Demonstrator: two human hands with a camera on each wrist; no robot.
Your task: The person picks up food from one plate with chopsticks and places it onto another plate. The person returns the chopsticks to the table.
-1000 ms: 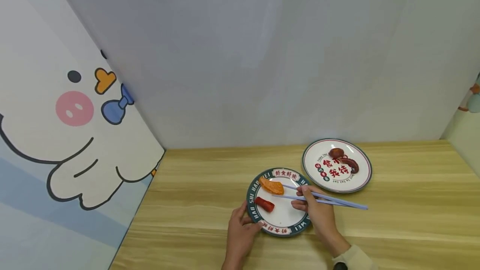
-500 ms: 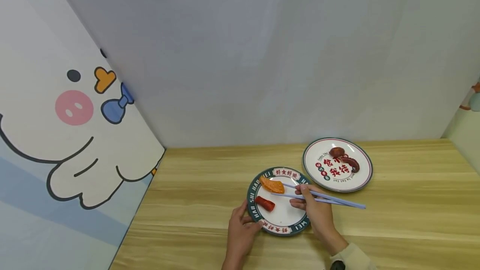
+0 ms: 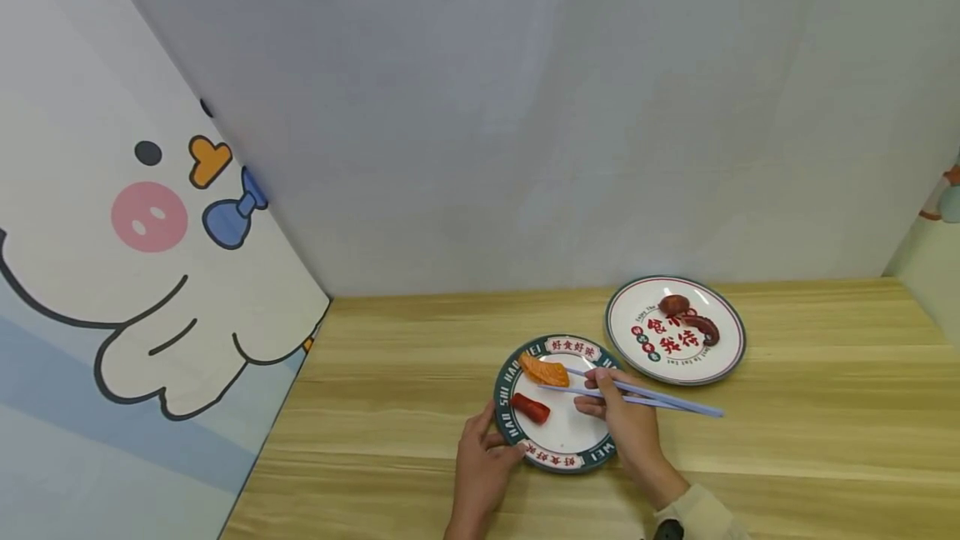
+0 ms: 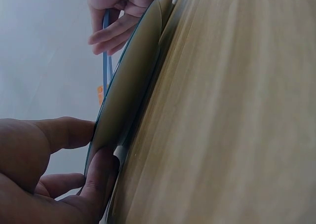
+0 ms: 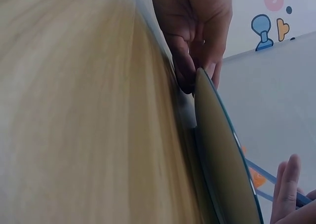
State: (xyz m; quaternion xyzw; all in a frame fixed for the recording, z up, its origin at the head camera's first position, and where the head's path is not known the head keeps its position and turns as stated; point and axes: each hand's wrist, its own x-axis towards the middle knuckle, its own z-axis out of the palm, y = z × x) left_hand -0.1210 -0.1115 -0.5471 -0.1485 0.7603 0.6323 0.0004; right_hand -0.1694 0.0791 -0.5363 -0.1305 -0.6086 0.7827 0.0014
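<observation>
In the head view my left hand (image 3: 482,473) grips the near left rim of a green-rimmed white plate (image 3: 573,432). The left wrist view shows its fingers pinching that rim from above and below. My right hand (image 3: 632,432) holds a pair of pale lilac chopsticks (image 3: 686,404) over the plate's right side. Their tips lie at an orange piece like a salmon slice (image 3: 545,371), one by its right end, the other along its near edge. Whether both touch it, I cannot tell. A red rolled piece (image 3: 530,408) lies just in front of it on the plate.
Behind and to the right stands a second white plate (image 3: 633,315), close to the first. On it lie a curled brown octopus-like tentacle (image 3: 703,330) and a round brown piece (image 3: 673,305). A grey wall (image 3: 480,148) rises behind the wooden table (image 3: 390,407).
My right hand has shifted slightly left with the chopsticks, and the nearer tip has slid further left along the orange piece. The left hand and both plates stay where they were.
</observation>
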